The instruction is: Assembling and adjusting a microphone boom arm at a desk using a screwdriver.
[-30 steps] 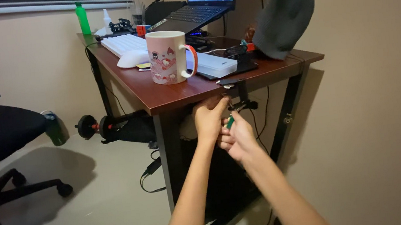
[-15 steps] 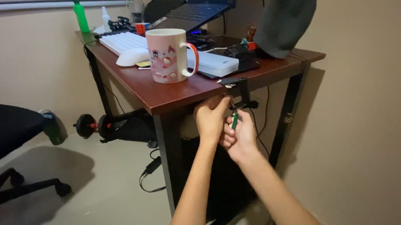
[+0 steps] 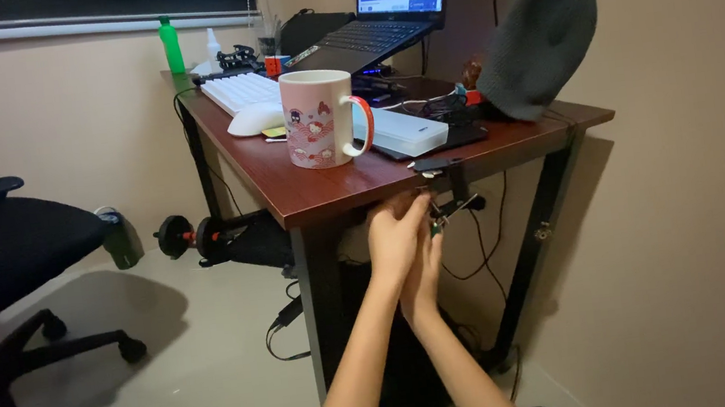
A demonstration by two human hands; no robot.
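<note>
Head view | both hands raised together under desk edge | pinching black clamp

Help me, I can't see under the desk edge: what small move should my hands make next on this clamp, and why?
Probably keep the left hand steadying the clamp while the right hand turns its screw a little tighter. The clamp's top jaw sits on the desk edge, and both hands are pressed together just below it; whether it already grips firmly cannot be told.

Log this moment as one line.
left hand: at clamp on desk edge | right hand: beside left, under clamp | mug: upright on desk
</note>
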